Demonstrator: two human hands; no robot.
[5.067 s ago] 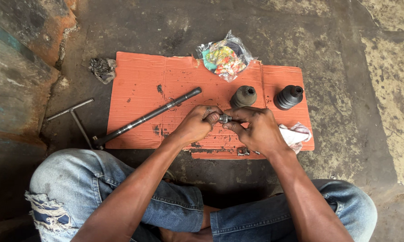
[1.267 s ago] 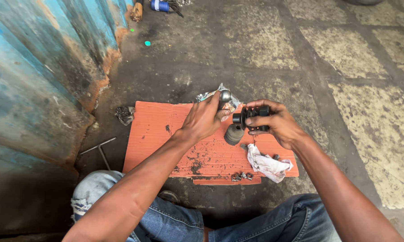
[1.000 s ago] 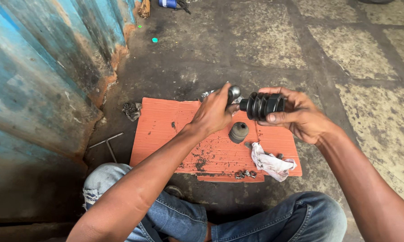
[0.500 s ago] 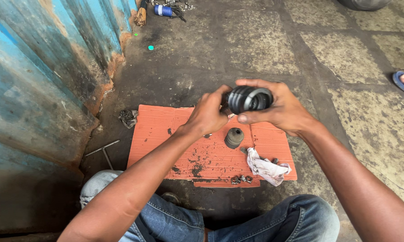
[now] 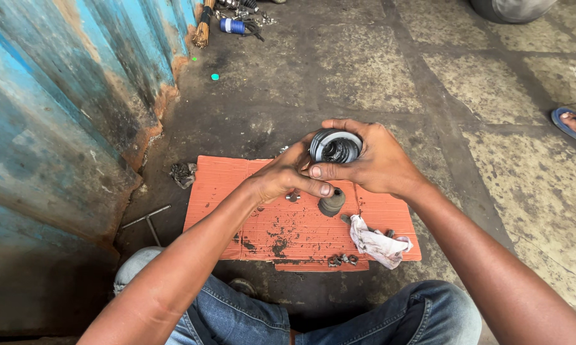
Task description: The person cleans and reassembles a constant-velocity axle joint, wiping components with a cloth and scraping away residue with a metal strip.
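Both hands are up over the mat here. The right hand (image 5: pixel 380 163) has a clenched grip around a black ribbed rubber boot (image 5: pixel 336 146), fingers wrapped over the far side and thumb across the front, with the open mouth of the boot facing the camera so you can see down into the dark inside. The left hand (image 5: pixel 281 177) is right against it from the other side, fingertips on the rim of the boot, so it's pinched between the two hands, held in the air just above the orange corrugated mat (image 5: pixel 237 217) rather than resting on it.

Right under the hands a second, smaller dark rubber boot (image 5: pixel 331 202) stands upright on the mat. Just right of that is a crumpled dirty white rag (image 5: pixel 377 241), and near the front edge there's a little cluster of small metal bits (image 5: pixel 340 259), too small to tell what exactly. A greasy dark stain sits in the middle of the mat.

The mat lies on a grimy concrete floor (image 5: pixel 377 70). To the left is a rusty blue corrugated metal wall (image 5: pixel 51 108), with a T-handle wrench (image 5: pixel 148 220) on the floor beside the mat and a scrap of dirty cloth (image 5: pixel 183 173) near the mat's far left corner. Jeans-clad knees at the bottom. Someone else's foot in a blue sandal (image 5: pixel 574 124) pokes in at the right edge.
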